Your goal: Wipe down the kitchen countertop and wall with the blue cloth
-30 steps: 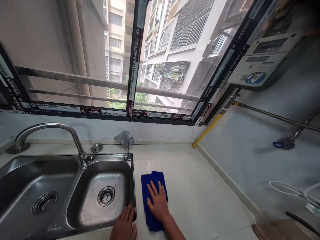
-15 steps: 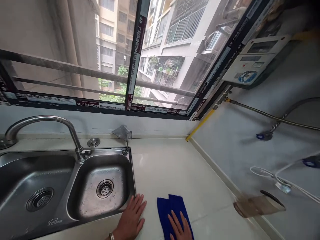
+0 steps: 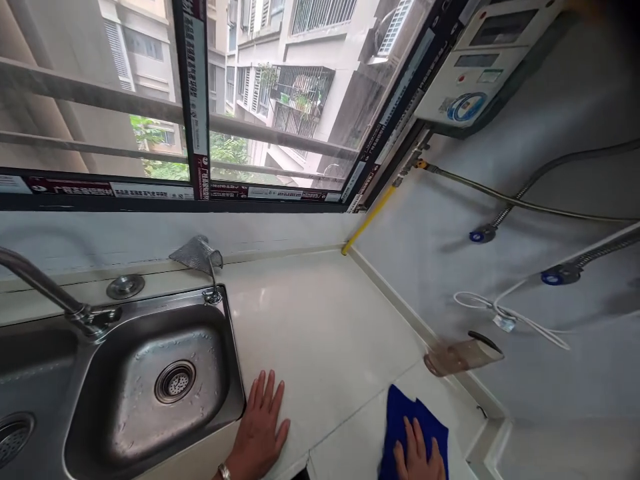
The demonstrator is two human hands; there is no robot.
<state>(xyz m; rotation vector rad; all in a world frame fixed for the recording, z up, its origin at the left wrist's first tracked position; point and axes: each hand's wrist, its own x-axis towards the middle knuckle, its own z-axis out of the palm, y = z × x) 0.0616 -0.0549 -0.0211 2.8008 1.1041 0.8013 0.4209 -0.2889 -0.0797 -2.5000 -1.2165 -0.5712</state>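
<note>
My left hand (image 3: 259, 426) lies flat on the pale countertop just right of the sink, its fingers stretched out and holding nothing. A bracelet circles its wrist. On the right, a dark blue cloth (image 3: 399, 415) is spread on the countertop. My right hand (image 3: 419, 457) rests on top of the cloth with its fingers apart, pressing it rather than gripping it. The lower part of this hand is cut off by the frame's bottom edge.
A steel sink (image 3: 233, 347) with a faucet (image 3: 45, 283) is at left. Behind it are a drain plug (image 3: 125, 287) and a grey mesh bag (image 3: 195, 255). A brownish transparent jug (image 3: 465, 357) stands by the right wall, under a white cable (image 3: 530, 323). A yellow pipe (image 3: 370, 219) meets the back corner.
My right hand has slid right across the countertop with the cloth beneath it. The view has turned right. My left hand stays flat beside the sink.
</note>
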